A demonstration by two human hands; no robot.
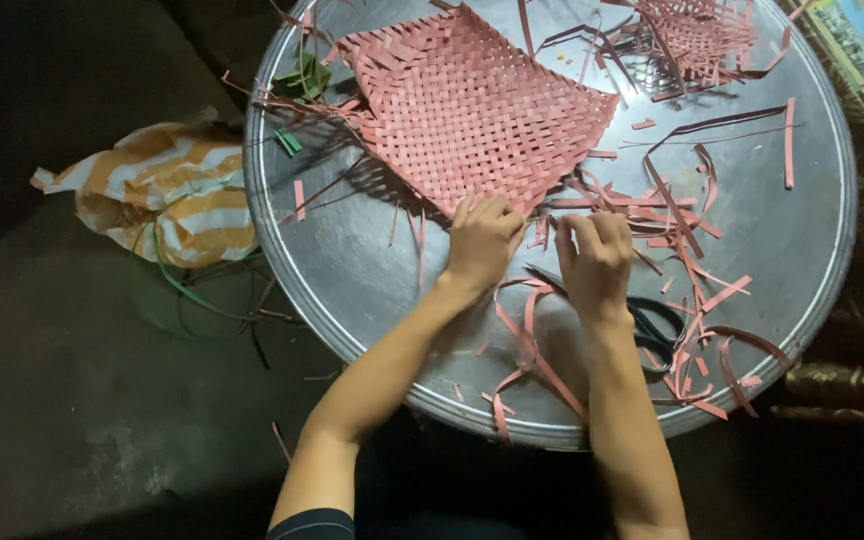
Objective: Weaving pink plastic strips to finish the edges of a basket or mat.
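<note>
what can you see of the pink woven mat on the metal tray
The pink woven mat is a flat square of interlaced strips, seemingly paper or thin plastic, in a plain checker weave. It lies turned like a diamond on the round metal tray. Loose strip ends stick out along its edges. The left hand presses its near corner, and the right hand works strips beside that corner.

Looks like a home craft spot, dimly lit, work done low over a dark bare floor (102,420). Round metal tray (812,250) serves as tabletop, w/ a woven pink mat (472,110), cut pink strips (697,255) & black scissors (657,325) on it. Orange-striped plastic bag (167,195) lies on the floor; patterned cloth (852,40) at top right.
</note>
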